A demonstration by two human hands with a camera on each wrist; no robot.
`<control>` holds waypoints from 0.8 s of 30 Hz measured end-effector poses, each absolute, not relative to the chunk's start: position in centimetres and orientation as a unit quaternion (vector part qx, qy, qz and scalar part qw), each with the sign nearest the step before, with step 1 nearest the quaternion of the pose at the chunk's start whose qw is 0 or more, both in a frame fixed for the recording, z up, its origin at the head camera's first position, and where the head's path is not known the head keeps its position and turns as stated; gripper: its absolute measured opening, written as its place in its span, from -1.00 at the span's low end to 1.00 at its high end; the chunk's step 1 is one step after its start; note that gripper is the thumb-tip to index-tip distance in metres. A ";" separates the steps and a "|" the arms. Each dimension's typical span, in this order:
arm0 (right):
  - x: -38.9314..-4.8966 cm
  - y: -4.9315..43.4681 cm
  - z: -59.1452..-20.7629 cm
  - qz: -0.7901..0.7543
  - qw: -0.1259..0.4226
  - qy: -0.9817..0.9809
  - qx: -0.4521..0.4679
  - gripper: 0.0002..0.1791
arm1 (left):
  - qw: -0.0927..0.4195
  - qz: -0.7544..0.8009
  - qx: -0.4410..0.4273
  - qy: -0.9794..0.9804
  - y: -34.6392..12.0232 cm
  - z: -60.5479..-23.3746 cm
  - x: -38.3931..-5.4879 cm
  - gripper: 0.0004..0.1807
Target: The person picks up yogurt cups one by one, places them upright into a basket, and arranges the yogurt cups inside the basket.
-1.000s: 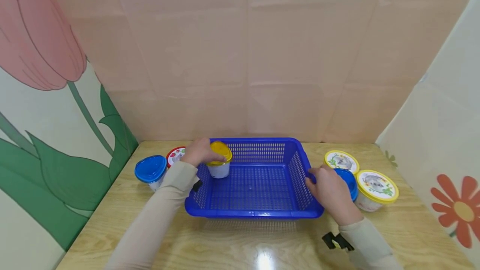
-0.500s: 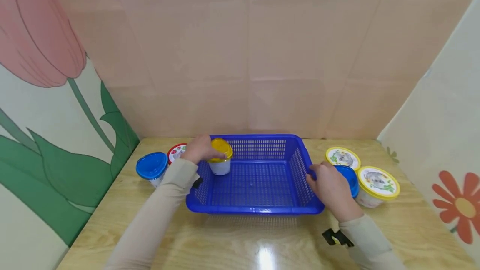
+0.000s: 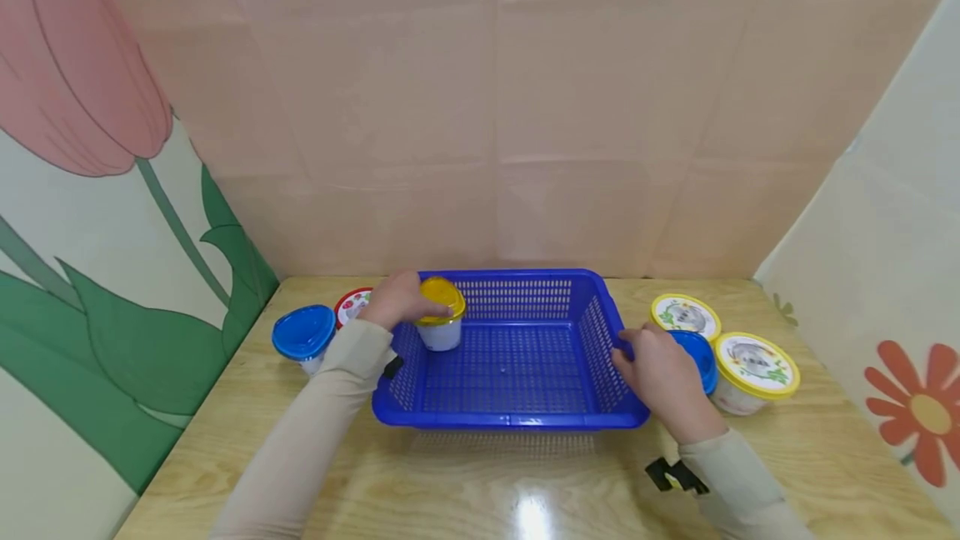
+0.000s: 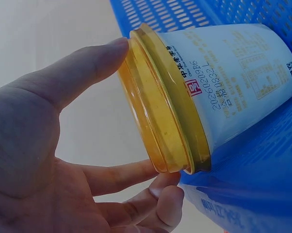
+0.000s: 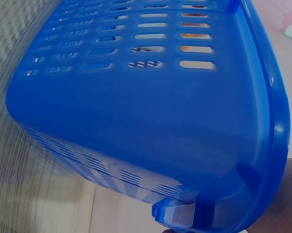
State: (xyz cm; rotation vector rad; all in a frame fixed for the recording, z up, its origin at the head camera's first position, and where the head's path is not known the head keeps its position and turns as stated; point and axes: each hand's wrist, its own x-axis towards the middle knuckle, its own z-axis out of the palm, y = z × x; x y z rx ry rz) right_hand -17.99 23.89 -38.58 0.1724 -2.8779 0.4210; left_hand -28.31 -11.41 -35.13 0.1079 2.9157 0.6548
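Note:
My left hand [image 3: 395, 302] pinches a white plastic tub [image 3: 441, 333] by its yellow lid. The tub stands upright at the back left inside the blue plastic basket [image 3: 502, 421]. In the left wrist view, the thumb lies on one side of the yellow lid [image 4: 163, 109] and the fingertips on the other, with printed text on the white wall. My right hand [image 3: 663, 373] grips the basket's right rim. The right wrist view is filled mostly by the basket's outer wall [image 5: 136, 107], and the fingers of that hand are largely hidden there.
Left of the basket are a blue-lidded tub [image 3: 303, 332] and a red-rimmed one [image 3: 352, 307], partly behind the left hand. To the right stand two yellow-rimmed tubs [image 3: 756, 365] and a blue-lidded one [image 3: 697, 357] close by the right hand. A papered wall [image 3: 495, 148] rises behind the wooden table [image 3: 450, 498].
The head view has tipped slightly, so the scene sits a little higher in it. Both hands keep their holds, and the tub and basket stay in place.

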 end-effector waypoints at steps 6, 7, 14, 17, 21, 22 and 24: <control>-18.0 24.2 -38.9 0.154 0.109 -0.981 0.052 -0.65 | 0.072 0.226 0.037 0.971 -11.4 -35.5 -28.2 -0.30; -18.0 24.2 -38.9 0.156 0.106 -0.981 0.049 -0.65 | 0.072 0.226 0.036 0.971 -11.4 -35.5 -28.2 -0.30; -18.2 24.3 -38.9 0.164 0.102 -0.980 0.052 -0.65 | 0.068 0.222 0.039 0.972 -11.7 -35.9 -28.4 -0.33; -18.3 24.3 -38.8 0.167 0.101 -0.979 0.054 -0.66 | 0.067 0.225 0.042 0.971 -11.9 -35.9 -28.4 -0.29; -18.4 24.3 -38.7 0.169 0.097 -0.979 0.054 -0.66 | 0.067 0.230 0.047 0.970 -12.1 -35.9 -28.4 -0.21; -18.4 24.3 -38.6 0.170 0.096 -0.979 0.055 -0.66 | 0.066 0.235 0.048 0.969 -12.1 -35.8 -28.3 -0.20; -18.4 24.4 -38.6 0.169 0.096 -0.979 0.058 -0.66 | 0.065 0.240 0.051 0.967 -12.2 -35.6 -28.2 -0.20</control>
